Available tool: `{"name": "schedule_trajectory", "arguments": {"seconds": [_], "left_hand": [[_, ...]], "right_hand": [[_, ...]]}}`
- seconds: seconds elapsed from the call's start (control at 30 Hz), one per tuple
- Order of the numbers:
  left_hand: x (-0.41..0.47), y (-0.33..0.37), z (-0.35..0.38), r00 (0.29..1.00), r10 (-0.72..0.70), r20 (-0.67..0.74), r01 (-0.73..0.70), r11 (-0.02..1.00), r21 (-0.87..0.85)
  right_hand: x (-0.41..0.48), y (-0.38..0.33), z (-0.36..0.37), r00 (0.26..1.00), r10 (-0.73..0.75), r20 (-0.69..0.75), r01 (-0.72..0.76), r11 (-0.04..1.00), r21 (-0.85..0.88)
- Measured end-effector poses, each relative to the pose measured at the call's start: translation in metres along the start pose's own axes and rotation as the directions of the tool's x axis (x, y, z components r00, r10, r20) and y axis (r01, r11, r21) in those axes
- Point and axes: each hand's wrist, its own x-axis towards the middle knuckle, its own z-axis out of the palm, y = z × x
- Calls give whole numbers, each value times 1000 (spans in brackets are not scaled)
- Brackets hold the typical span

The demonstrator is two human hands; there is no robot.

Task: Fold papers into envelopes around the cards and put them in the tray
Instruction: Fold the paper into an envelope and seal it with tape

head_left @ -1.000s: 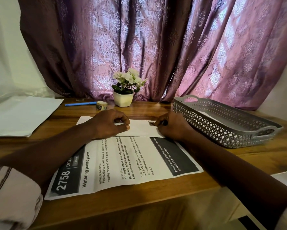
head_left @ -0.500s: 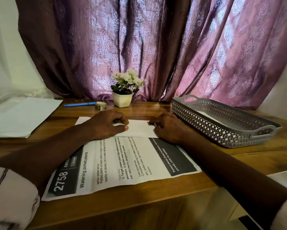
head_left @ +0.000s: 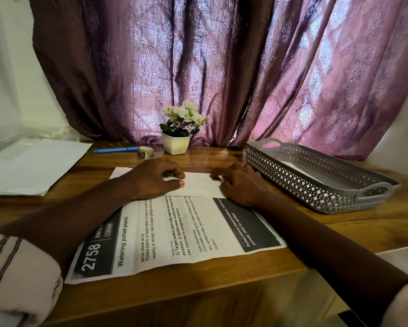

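A printed paper [head_left: 174, 234] titled "Watering potted plants" lies on the wooden table [head_left: 339, 223]. Its far part is folded toward me, so a white flap [head_left: 198, 185] shows. My left hand [head_left: 154, 179] rests on the flap's left half, fingers curled and thumb pressing the paper down. My right hand [head_left: 240, 184] lies flat on the flap's right end, fingers stretched leftward. No card is visible. The grey perforated tray [head_left: 321, 194] stands to the right of my right hand, and something white [head_left: 290, 165] lies inside it.
A small white pot of white flowers [head_left: 177, 138] stands at the back centre, with a tape roll [head_left: 145, 152] and a blue pen [head_left: 115, 150] to its left. A stack of white sheets [head_left: 33, 166] lies at the far left. A purple curtain hangs behind the table.
My right hand has opened out flat and its fingers have slid left along the folded flap. My left hand stays pressed in the same place.
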Motion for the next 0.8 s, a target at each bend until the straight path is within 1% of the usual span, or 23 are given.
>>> {"name": "schedule_trajectory", "arguments": {"seconds": [0.1,0.2,0.23,0.33,0.43,0.47,0.53,0.6,0.7,0.73,0.8], "left_hand": [[0,3,0,1000,-6,-2,6,1000,19],[-1,4,0,1000,-14,-6,14,999,36],[-1,4,-1,1000,-12,-6,12,999,41],[-2,2,-1,1000,9,-16,-8,995,102],[-3,4,0,1000,27,-11,-24,978,207],[-3,5,0,1000,27,-8,-25,972,234],[-4,6,1,1000,21,3,-21,966,259],[-4,8,1,1000,19,16,-22,964,265],[-4,14,-2,999,-1,43,-12,959,285],[-5,16,-4,998,-18,53,2,957,290],[-6,19,-6,997,-38,74,13,948,318]], "right_hand": [[4,-2,-1,999,4,48,-1,998,-69],[5,-1,1,999,13,46,-9,995,-100],[3,-1,1,999,18,26,-16,997,-69],[3,3,3,998,20,-56,-14,994,107],[6,10,5,988,4,-153,26,982,188],[10,10,5,987,7,-163,30,974,222],[21,8,4,995,-26,-92,49,964,262],[37,3,0,992,-98,78,78,971,224],[57,-11,-13,944,-94,317,69,994,90],[64,-16,-18,927,-84,366,65,996,65],[71,-26,-31,905,-86,416,67,996,60]]}}
